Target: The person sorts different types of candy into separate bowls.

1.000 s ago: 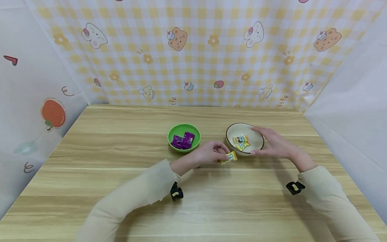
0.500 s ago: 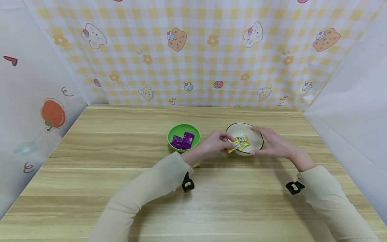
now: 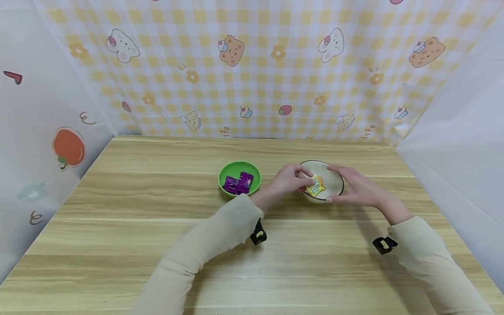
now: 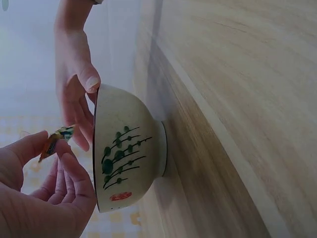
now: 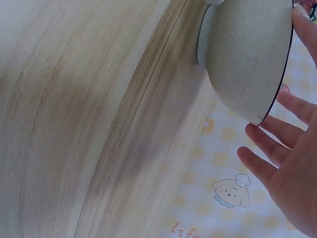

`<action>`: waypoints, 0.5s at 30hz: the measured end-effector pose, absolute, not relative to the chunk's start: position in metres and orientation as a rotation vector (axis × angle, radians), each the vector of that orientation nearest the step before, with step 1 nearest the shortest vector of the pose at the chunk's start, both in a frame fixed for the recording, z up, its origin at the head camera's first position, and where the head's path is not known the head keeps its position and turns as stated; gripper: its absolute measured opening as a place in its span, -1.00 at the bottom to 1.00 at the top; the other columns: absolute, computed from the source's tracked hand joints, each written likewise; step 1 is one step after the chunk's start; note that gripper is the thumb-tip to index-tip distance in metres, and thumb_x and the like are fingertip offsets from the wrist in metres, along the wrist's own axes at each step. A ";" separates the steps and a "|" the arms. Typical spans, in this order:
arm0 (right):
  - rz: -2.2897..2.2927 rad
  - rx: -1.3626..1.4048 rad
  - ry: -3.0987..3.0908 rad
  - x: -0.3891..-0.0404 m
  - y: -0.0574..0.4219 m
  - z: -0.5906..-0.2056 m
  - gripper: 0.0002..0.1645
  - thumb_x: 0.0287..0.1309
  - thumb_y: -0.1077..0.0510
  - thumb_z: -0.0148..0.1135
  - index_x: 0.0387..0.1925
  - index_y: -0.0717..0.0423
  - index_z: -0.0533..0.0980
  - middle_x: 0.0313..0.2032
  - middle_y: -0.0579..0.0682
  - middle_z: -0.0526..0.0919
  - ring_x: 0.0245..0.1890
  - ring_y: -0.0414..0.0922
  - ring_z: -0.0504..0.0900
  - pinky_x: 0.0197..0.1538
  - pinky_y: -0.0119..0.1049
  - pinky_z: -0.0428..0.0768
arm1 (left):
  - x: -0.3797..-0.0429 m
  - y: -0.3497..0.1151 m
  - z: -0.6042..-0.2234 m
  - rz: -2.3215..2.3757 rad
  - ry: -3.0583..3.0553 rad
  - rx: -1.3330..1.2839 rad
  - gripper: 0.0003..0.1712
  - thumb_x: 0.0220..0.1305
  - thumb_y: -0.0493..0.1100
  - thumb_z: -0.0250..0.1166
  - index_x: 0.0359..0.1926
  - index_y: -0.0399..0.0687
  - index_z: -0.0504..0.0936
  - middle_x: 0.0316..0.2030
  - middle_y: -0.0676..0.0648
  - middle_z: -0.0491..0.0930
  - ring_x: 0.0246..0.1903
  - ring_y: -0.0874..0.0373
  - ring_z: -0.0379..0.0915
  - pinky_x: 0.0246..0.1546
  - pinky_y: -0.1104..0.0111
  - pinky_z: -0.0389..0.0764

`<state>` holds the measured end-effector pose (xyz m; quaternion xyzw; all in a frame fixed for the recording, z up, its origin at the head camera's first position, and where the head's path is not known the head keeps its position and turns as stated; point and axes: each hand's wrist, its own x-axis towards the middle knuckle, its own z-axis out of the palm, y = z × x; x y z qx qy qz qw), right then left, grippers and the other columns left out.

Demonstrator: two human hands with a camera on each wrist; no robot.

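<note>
My left hand (image 3: 289,179) pinches a small wrapped candy (image 4: 59,140) between thumb and fingertips, over the near left rim of a cream bowl (image 3: 333,180). The left wrist view shows the candy in a yellow and green wrapper, just outside the dark rim, with painted green sprigs on the bowl's side. Inside the bowl lie yellow wrapped candies (image 3: 316,190), partly covered by my fingers in the head view. From the right, my right hand (image 3: 360,188) holds the bowl by its rim, thumb at the near side and fingers (image 5: 290,106) spread along the far side.
A green bowl (image 3: 236,168) with several purple packets (image 3: 245,181) stands left of the cream bowl, close to my left forearm. Both bowls are on the wooden table (image 3: 165,175). A yellow checked curtain (image 3: 260,78) hangs at the back.
My left hand has carried the candy right and away from me, from in front of the cream bowl to over it. My left sleeve now covers a yellow piece on the table. My right hand stays put.
</note>
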<state>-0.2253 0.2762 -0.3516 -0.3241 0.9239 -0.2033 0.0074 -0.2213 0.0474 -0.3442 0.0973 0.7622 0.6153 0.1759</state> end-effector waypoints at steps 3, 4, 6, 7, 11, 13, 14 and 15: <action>-0.637 -1.025 2.891 -0.225 0.276 -0.352 0.00 -0.21 -0.17 0.36 0.19 0.26 0.19 0.11 0.28 0.28 0.09 0.19 0.21 0.02 0.10 0.21 | -0.221 0.050 -0.346 1.767 2.139 0.268 -0.73 0.01 -0.21 0.34 -0.25 -0.24 0.54 -0.54 -0.06 0.55 -0.55 0.10 0.51 -0.31 0.14 0.52; -0.637 -1.028 2.891 -0.225 0.276 -0.352 0.00 -0.21 -0.17 0.36 0.19 0.27 0.19 0.11 0.28 0.28 0.09 0.19 0.21 0.02 0.10 0.21 | -0.221 0.050 -0.347 1.771 2.135 0.267 -0.70 0.01 -0.20 0.34 -0.22 -0.26 0.54 -0.53 -0.06 0.56 -0.55 0.10 0.51 -0.31 0.13 0.52; -0.640 -1.031 2.891 -0.225 0.276 -0.352 0.00 -0.22 -0.17 0.36 0.18 0.27 0.20 0.11 0.28 0.29 0.08 0.19 0.21 0.03 0.10 0.20 | -0.220 0.049 -0.348 1.778 2.126 0.274 -0.66 0.02 -0.20 0.33 -0.18 -0.29 0.52 -0.52 -0.06 0.55 -0.53 0.08 0.53 -0.30 0.12 0.52; -0.642 -1.031 2.890 -0.225 0.276 -0.352 0.00 -0.22 -0.17 0.37 0.18 0.28 0.20 0.11 0.28 0.29 0.08 0.19 0.21 0.03 0.10 0.20 | -0.220 0.049 -0.348 1.776 2.131 0.276 -0.65 0.02 -0.20 0.33 -0.18 -0.29 0.52 -0.52 -0.06 0.55 -0.52 0.07 0.53 -0.29 0.12 0.52; -0.640 -1.029 2.888 -0.226 0.275 -0.351 0.01 -0.22 -0.17 0.37 0.18 0.29 0.20 0.10 0.29 0.29 0.08 0.19 0.21 0.03 0.11 0.19 | -0.221 0.044 -0.348 1.779 2.142 0.258 -0.69 0.01 -0.18 0.34 -0.22 -0.24 0.55 -0.49 -0.08 0.55 -0.53 0.10 0.51 -0.28 0.13 0.52; -0.636 -1.025 2.888 -0.226 0.275 -0.351 0.01 -0.23 -0.17 0.37 0.18 0.29 0.20 0.10 0.29 0.28 0.08 0.20 0.21 0.03 0.11 0.19 | -0.220 0.041 -0.347 1.757 2.164 0.258 -0.71 0.00 -0.15 0.35 -0.25 -0.19 0.56 -0.49 -0.06 0.54 -0.54 0.14 0.50 -0.28 0.14 0.52; -0.633 -1.022 2.889 -0.226 0.275 -0.351 0.01 -0.23 -0.17 0.37 0.18 0.29 0.19 0.11 0.29 0.28 0.09 0.20 0.21 0.04 0.12 0.19 | -0.220 0.038 -0.346 1.747 2.174 0.264 -0.73 -0.01 -0.14 0.35 -0.27 -0.17 0.56 -0.49 -0.06 0.54 -0.54 0.14 0.49 -0.29 0.16 0.52; -0.634 -1.016 2.889 -0.226 0.275 -0.351 0.01 -0.23 -0.17 0.37 0.18 0.28 0.19 0.11 0.29 0.28 0.09 0.20 0.20 0.04 0.12 0.19 | -0.219 0.036 -0.345 1.734 2.188 0.283 -0.73 -0.01 -0.13 0.35 -0.27 -0.16 0.56 -0.50 -0.05 0.53 -0.53 0.14 0.49 -0.31 0.19 0.53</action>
